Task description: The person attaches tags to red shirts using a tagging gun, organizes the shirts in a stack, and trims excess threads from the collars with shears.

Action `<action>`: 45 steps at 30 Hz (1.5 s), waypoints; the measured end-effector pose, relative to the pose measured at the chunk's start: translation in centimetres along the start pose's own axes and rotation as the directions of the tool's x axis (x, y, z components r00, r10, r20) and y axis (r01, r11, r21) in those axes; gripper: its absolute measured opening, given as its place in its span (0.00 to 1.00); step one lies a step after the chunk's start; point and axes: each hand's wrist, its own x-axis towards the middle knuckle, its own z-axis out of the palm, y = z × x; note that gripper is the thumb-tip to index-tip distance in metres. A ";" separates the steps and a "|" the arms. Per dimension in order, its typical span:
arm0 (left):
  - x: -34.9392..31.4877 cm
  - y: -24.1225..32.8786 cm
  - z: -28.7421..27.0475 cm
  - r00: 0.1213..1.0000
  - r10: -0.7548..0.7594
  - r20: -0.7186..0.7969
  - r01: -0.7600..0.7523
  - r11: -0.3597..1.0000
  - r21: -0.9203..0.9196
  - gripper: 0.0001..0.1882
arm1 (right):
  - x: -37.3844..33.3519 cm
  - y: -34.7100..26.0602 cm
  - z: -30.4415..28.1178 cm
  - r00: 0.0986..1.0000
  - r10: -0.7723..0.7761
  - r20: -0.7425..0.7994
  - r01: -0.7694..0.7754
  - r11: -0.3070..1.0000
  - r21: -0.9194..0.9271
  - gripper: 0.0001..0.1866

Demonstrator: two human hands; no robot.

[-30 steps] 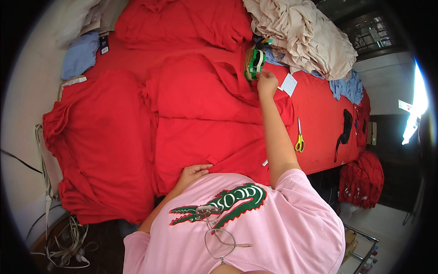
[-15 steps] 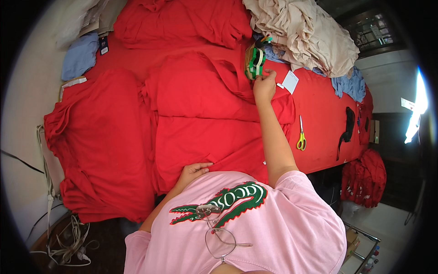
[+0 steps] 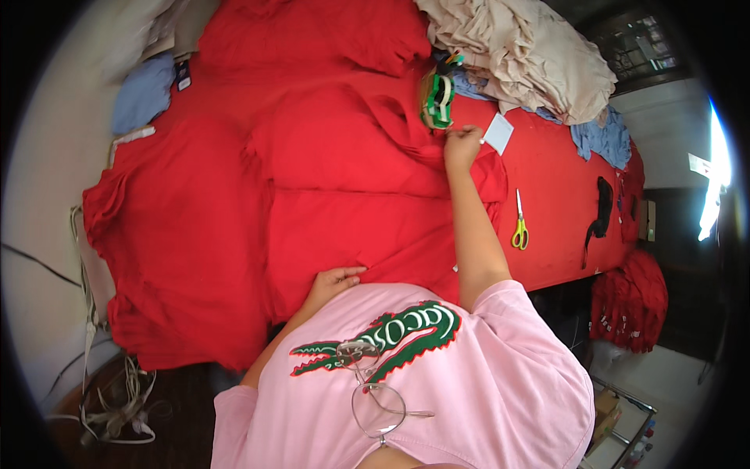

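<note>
My left hand rests at the near edge of a folded red garment, fingers stretched out over the cloth and pointing right. At the garment's far right corner, my right hand has its thumb and fingertips pinched together. What they hold, if anything, is too small to make out. Just beyond those fingertips stands a green tape dispenser with a pale roll in it. A white card lies right of the hand. Yellow-handled scissors lie on the red-covered table, right of my forearm.
Red cloth piles lie at left and far back. A beige fabric heap sits far right above blue cloth. A black item lies near the table's right end. Cables tangle on the floor at lower left.
My right hand has drawn slightly right and nearer, away from the tape dispenser. My left hand stays at the garment's near edge. The whole view has shifted a little.
</note>
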 end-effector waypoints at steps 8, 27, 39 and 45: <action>-0.4 1.0 0.4 1.000 0.004 0.030 -0.003 0.999 -0.045 0.20 | -10.2 -9.3 -9.1 0.788 -0.193 0.584 -0.354 0.635 0.687 0.11; -4.3 0.8 7.2 0.891 0.409 0.196 -0.442 0.686 0.578 0.14 | -22.7 1.0 -21.8 0.704 -0.601 0.378 0.494 0.797 0.348 0.17; -10.3 2.3 0.8 0.623 0.759 -0.190 0.098 0.164 0.981 0.18 | -23.2 3.1 -24.1 0.637 -0.495 0.591 0.435 0.864 0.256 0.40; -13.6 3.6 -2.0 0.403 0.722 -0.563 -0.090 0.643 0.760 0.07 | -19.3 3.8 -31.5 0.723 -0.538 0.433 0.470 0.843 0.263 0.42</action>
